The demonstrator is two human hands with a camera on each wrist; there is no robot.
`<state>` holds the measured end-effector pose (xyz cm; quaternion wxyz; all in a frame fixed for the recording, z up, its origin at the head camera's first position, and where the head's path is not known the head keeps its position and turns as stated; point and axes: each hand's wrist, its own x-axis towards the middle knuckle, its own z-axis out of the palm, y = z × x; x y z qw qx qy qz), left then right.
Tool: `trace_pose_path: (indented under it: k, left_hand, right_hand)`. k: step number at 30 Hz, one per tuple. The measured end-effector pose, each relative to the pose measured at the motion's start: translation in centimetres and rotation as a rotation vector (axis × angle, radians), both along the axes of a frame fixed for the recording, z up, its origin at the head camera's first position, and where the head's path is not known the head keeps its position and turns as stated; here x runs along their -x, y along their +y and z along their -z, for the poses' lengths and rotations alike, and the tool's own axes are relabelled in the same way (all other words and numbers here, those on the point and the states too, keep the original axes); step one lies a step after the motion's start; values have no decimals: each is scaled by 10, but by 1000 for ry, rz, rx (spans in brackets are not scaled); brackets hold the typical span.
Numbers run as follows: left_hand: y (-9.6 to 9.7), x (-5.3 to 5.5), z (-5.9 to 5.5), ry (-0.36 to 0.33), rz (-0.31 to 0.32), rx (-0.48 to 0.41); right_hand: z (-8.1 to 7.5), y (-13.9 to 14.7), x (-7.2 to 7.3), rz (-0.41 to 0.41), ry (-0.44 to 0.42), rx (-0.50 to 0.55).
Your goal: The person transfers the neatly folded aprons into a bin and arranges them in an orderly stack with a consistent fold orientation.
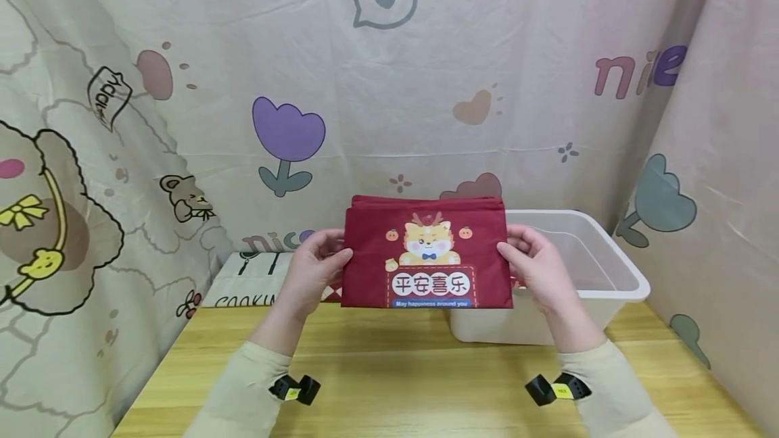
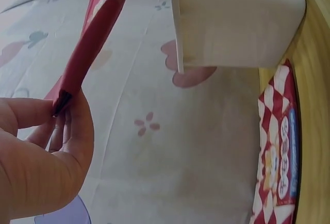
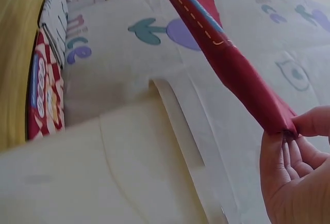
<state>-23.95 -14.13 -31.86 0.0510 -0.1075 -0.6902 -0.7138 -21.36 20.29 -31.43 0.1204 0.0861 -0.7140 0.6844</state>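
Observation:
A folded dark red cloth (image 1: 426, 249) with a cartoon animal, Chinese characters and a blue strip of English text hangs upright above the table, its printed side facing me. My left hand (image 1: 310, 269) pinches its left edge between thumb and fingers. At the opposite edge, my right hand (image 1: 541, 272) pinches it the same way. The left wrist view has the red cloth (image 2: 90, 48) edge-on, with the left hand (image 2: 46, 157) below it. In the right wrist view the right hand (image 3: 299, 167) grips a lower corner.
A white plastic bin (image 1: 608, 293) stands at the right, partly behind the right hand. A red-and-white checked folded item (image 2: 276, 152) lies on the wooden table (image 1: 389, 370) behind the cloth, beside a white printed cloth (image 1: 243, 282). Patterned curtains (image 1: 389, 73) enclose the back and sides.

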Motion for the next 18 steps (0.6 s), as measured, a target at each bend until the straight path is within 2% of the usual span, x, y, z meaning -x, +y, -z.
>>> trace_pose_path:
  k: [6,13,18]
  left_hand:
    - [19,5,-6,-7,38,10]
    - [44,10,-13,12,99,-27]
    - [63,16,-15,12,138,-52]
  right_hand:
    - [-2,22,-3,37,-20,-11]
    - [-5,47,-2,58,50,55]
    - [-7,67,-2,105,39,-22]
